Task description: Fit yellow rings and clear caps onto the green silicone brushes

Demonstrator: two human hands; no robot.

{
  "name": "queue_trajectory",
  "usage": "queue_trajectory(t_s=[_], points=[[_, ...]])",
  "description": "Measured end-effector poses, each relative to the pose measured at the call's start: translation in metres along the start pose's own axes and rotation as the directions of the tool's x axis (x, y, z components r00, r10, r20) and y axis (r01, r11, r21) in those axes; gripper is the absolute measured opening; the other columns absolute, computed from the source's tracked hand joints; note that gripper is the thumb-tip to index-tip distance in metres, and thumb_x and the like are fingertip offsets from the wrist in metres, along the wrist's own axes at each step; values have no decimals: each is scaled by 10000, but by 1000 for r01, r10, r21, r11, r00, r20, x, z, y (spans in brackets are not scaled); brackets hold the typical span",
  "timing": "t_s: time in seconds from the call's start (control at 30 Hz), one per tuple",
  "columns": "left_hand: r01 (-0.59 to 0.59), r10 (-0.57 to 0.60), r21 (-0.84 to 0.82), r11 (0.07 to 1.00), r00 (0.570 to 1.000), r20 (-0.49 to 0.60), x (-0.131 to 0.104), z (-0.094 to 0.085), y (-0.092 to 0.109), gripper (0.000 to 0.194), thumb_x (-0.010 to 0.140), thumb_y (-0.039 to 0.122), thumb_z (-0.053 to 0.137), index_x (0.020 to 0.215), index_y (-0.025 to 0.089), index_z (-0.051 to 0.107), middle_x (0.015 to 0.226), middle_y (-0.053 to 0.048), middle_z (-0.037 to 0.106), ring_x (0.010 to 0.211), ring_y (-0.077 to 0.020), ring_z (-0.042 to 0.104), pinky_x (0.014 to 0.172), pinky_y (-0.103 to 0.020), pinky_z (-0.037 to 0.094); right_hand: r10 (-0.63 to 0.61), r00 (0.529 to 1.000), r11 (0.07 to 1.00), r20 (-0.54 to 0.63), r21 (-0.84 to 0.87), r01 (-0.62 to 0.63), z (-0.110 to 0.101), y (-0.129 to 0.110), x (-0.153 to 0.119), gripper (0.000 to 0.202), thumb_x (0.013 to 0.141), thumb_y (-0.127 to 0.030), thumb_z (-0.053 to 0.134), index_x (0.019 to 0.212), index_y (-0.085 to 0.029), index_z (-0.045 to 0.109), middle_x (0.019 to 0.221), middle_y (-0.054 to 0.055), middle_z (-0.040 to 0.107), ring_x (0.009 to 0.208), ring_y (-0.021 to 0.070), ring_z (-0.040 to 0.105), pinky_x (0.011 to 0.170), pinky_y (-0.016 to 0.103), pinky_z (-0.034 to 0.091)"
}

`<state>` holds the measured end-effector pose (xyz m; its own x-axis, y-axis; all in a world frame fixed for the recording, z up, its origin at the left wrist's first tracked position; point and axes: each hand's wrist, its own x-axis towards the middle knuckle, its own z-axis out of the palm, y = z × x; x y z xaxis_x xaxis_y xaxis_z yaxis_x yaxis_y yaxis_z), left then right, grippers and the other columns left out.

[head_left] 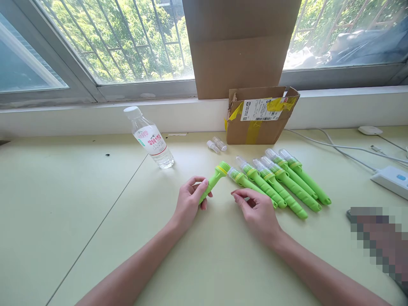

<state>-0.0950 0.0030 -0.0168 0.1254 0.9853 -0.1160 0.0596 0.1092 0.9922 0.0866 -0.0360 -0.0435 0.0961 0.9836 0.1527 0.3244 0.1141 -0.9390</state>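
My left hand (pixel 191 197) is closed around the grip of a green handled tool (pixel 208 189). The tool's angled head is ribbed, with a yellow ring and no clear cap on it. To the right, my right hand (pixel 256 210) is curled above the table, thumb and fingertips pinched together; anything between them is too small or hidden to make out. Just beyond it, several similar green tools with clear caps (pixel 270 182) lie side by side, slanting down to the right. Two small clear plastic pieces (pixel 216 145) lie farther back.
A water bottle (pixel 151 140) stands at the back left. Behind the capped tools is an open cardboard box (pixel 261 114) with a label and yellow tape. White cables (pixel 334 146) and a power strip (pixel 392 180) lie on the right, above a pixelated object (pixel 379 242).
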Motion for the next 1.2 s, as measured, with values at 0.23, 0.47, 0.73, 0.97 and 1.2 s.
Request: queue_trajectory(t_s=[0.23,0.47,0.73,0.97,1.2], points=[[-6,6,-3,1000,1000,-3,1,0,-2,264,843,455,568,873,195,527,637,23,606,395,-70,444,462,-206,354,-8,1000,1000,-2,0,8,0,0,1,120,834,-267,593,824,-210,697,855,14,701,668,145,598,576,251,474],[-7,7,-2,1000,1000,-2,0,0,0,258,846,451,563,872,197,529,636,27,604,393,-67,444,461,-203,360,-13,1000,1000,8,-27,13,-1,-3,-1,107,817,-250,585,820,-209,684,821,6,690,589,125,563,530,243,463],[2,-2,7,1000,1000,-4,-1,0,2,268,842,457,566,877,194,526,635,25,600,398,-69,448,460,-203,360,22,999,999,37,-36,-21,0,-6,-1,89,798,-259,586,758,-201,640,835,5,686,537,108,535,481,235,430],[4,-4,5,1000,1000,-2,-1,1,1,264,840,451,566,885,195,521,640,24,601,401,-69,448,462,-204,361,-14,997,998,81,-56,19,-2,-6,-2,102,824,-250,565,778,-206,645,793,-8,669,562,113,541,496,231,419],[-1,1,2,1000,1000,0,0,0,2,265,828,451,578,886,197,524,633,25,604,393,-73,450,456,-209,359,-78,992,993,104,-75,86,-1,-5,-2,120,843,-229,551,784,-204,652,779,7,666,619,145,562,538,254,432]])
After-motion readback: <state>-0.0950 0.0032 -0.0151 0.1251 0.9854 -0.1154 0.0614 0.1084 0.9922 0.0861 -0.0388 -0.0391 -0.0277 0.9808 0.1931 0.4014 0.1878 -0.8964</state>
